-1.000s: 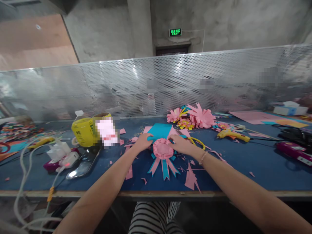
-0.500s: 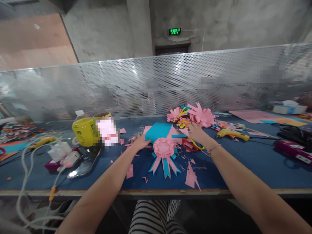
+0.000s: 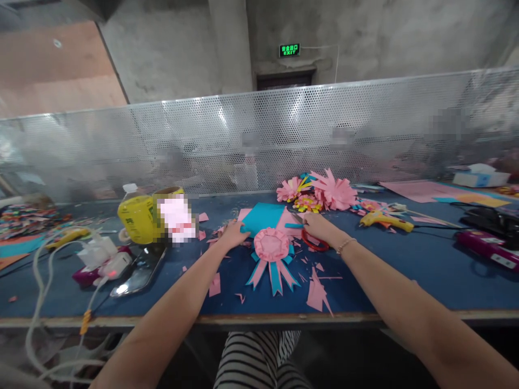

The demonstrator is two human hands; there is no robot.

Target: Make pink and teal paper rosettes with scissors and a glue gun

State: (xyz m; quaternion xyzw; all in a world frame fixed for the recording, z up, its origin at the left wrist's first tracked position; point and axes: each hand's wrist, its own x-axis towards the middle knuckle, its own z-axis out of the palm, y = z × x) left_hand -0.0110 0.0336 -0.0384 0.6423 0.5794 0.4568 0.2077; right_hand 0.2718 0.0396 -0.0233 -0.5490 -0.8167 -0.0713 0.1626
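Observation:
My left hand [image 3: 234,234] grips the left edge of a blue paper sheet [image 3: 263,217], which lies over pink paper. My right hand [image 3: 316,227] is closed on the red-handled scissors [image 3: 317,243], whose blades point left beside the pink paper [image 3: 290,221]. In front of the sheets lies a pink and blue paper rosette [image 3: 271,245] with forked ribbon tails. Behind my right hand are pink paper flowers [image 3: 334,190] and a smaller pink and yellow flower [image 3: 307,203].
A yellow-labelled bottle [image 3: 140,217], phone [image 3: 140,273] and power strip [image 3: 87,274] stand or lie at left. A yellow glue gun [image 3: 385,220], purple strip [image 3: 486,249] and tissue box [image 3: 481,178] are at right. Pink scraps [image 3: 318,292] litter the front.
My right hand has moved left and toward me, from beside the flowers onto the scissors. My left hand stays at the blue sheet.

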